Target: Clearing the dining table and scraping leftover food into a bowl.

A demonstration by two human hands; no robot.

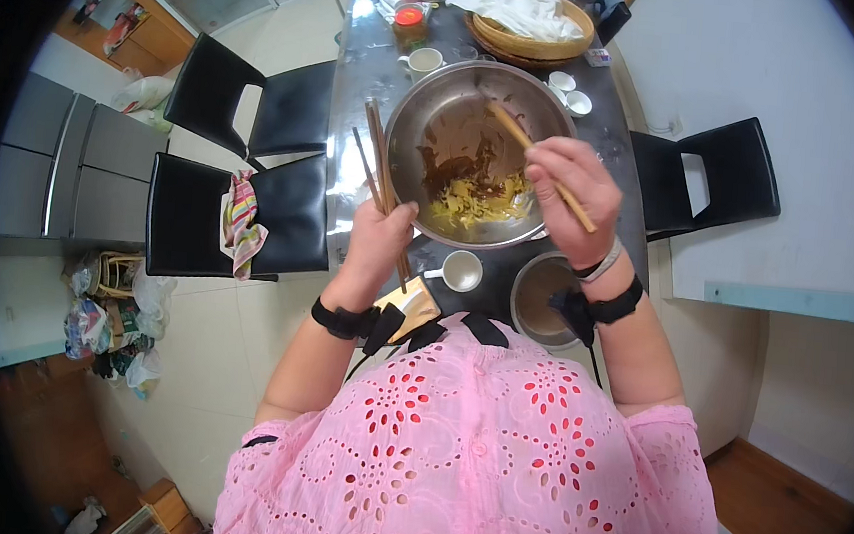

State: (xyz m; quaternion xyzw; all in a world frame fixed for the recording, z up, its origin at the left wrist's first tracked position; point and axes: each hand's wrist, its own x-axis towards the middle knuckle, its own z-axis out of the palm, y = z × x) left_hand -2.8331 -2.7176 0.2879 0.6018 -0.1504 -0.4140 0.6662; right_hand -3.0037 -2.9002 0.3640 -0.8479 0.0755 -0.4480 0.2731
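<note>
A wide stainless steel bowl (440,102) sits on the dark table, with dark brown sauce (450,167) and yellow shredded food (477,205) inside. My left hand (383,235) grips several wooden chopsticks (382,162) at the bowl's left rim. In my right hand (577,196) is a light wooden stick (512,126), slanting over the bowl with its far end near the inner wall. Whether that end touches the bowl is unclear. A white mug (463,271) stands just below the bowl. Beside it, partly behind my right wrist, is a metal pot (537,306) holding something brownish.
Beyond the bowl stand another mug (423,62), small white cups (577,103), a red-lidded jar (409,28) and a woven basket (573,37) with white cloth. A yellowish packet (415,304) lies at the near edge. Black chairs (293,109) flank the table (623,162).
</note>
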